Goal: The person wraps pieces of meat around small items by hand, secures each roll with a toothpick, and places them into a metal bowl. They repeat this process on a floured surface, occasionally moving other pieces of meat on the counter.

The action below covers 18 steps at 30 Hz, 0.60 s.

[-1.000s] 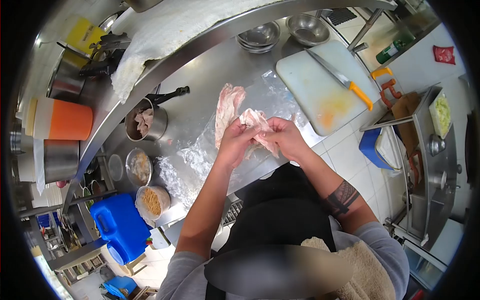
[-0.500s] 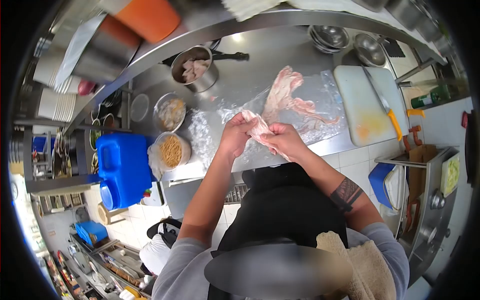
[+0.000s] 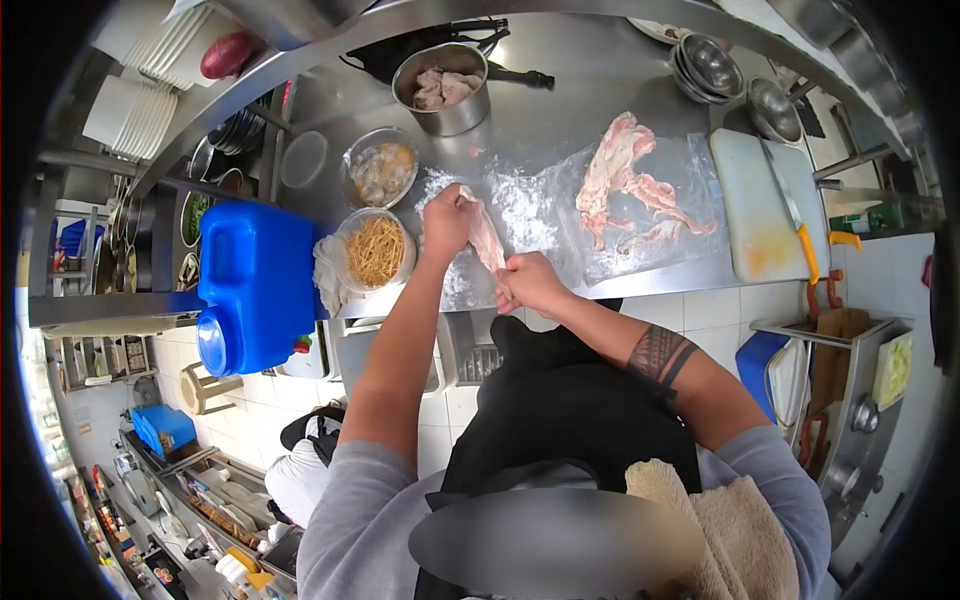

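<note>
Stretched between both hands, over the steel table's front part, is a pale pink strip of raw meat (image 3: 486, 238). My left hand (image 3: 447, 222) pinches its upper end, and my right hand (image 3: 530, 281) grips the lower end near the table edge. White powder (image 3: 525, 205) is spread on the steel around and behind the strip. To the right, larger pieces of raw meat (image 3: 622, 165) lie on a clear plastic sheet (image 3: 690, 255). Left of my left hand stand a tub of thin yellowish strands (image 3: 375, 252) and a bowl with a yolk-coloured wet mixture (image 3: 382, 172).
A steel pot (image 3: 450, 119) of meat chunks stands at the back. On the right, a yellow-handled knife (image 3: 790, 205) rests on a white cutting board (image 3: 750, 230), near stacked metal bowls (image 3: 708, 68). A blue jug (image 3: 255, 285) is at left. Another person (image 3: 308, 470) is lower left.
Both hands have moved left, away from the plastic sheet. The strip, earlier bunched between close fingers, is now drawn out lengthwise above the powder. The camera view has shifted.
</note>
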Available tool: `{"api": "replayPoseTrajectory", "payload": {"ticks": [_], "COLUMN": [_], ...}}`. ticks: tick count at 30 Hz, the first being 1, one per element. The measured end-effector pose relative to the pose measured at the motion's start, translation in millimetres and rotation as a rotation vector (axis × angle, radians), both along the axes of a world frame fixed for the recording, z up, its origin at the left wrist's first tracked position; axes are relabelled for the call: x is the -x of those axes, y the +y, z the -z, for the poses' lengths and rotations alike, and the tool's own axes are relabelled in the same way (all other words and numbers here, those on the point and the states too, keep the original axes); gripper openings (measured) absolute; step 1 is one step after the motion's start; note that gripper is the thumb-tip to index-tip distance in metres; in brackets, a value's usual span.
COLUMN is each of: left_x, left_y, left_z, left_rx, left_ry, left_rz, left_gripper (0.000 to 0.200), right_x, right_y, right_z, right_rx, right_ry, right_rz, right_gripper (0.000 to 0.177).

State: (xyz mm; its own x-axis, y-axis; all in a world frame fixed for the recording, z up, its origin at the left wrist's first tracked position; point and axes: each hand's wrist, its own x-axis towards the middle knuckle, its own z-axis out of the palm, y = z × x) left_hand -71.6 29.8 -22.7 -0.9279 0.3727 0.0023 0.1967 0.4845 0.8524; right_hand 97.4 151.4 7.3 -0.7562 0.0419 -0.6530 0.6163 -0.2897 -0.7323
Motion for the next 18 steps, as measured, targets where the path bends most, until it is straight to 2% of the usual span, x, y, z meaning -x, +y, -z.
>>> {"api": "replayPoseTrajectory", "payload": {"ticks": [2,3,5,6,7,8,9,11,12,14,15,17,18], "left_x": [10.3,15.5,24.8,25.6,25.9,27.1,25.5,24.2,23.3,17.5,18.4,23.5,24.0], "left_y": [1.9,2.7,3.8,6.1,9.2,12.7,14.7,17.0,20.6,21.1,20.4,18.2,20.2], "left_z": [15.9,19.4,24.9,21.7,12.4,2.3,-7.1,-4.8,-2.8,-5.5,-2.9,2.4,2.5], "left_rx": [0.004,0.000,0.072,0.068,0.121,0.174,0.172,0.153,0.138,0.278,0.265,0.441,0.434], "left_ry": [0.255,0.251,0.462,0.460,0.472,0.485,0.510,0.595,0.677,0.698,0.697,0.801,0.803], "left_rz": [0.072,0.073,0.090,0.092,0.027,-0.034,-0.047,-0.054,-0.084,-0.022,0.001,0.147,0.156], "left_gripper": [0.019,0.019,0.026,0.026,0.033,0.040,0.050,0.051,0.052,0.038,0.038,0.018,0.018], "right_x": [2.5,2.7,2.2,-2.4,-10.3,-14.8,-15.8,-22.9,-22.5,-14.8,-15.0,-13.9,-14.4], "right_y": [-0.5,-0.7,0.3,-0.8,-4.0,-5.4,-4.0,5.1,9.8,13.6,15.2,17.6,20.3], "right_z": [-11.1,-9.0,-6.0,-5.2,-5.4,-5.6,-7.1,-11.1,-7.0,10.0,14.3,17.3,12.3], "right_rx": [-0.183,-0.186,-0.331,-0.334,-0.654,-0.973,-0.977,-1.093,-1.109,-1.356,-1.368,-1.166,-1.173], "right_ry": [-0.084,-0.088,-0.102,-0.105,0.072,0.255,0.250,0.656,0.626,0.997,0.974,0.917,0.909], "right_rz": [-0.131,-0.130,-0.374,-0.372,-0.490,-0.598,-0.587,-0.628,-0.601,-0.618,-0.605,-0.712,-0.705], "right_gripper": [0.020,0.020,0.019,0.019,0.016,0.020,0.020,0.036,0.036,0.048,0.048,0.041,0.041]}}
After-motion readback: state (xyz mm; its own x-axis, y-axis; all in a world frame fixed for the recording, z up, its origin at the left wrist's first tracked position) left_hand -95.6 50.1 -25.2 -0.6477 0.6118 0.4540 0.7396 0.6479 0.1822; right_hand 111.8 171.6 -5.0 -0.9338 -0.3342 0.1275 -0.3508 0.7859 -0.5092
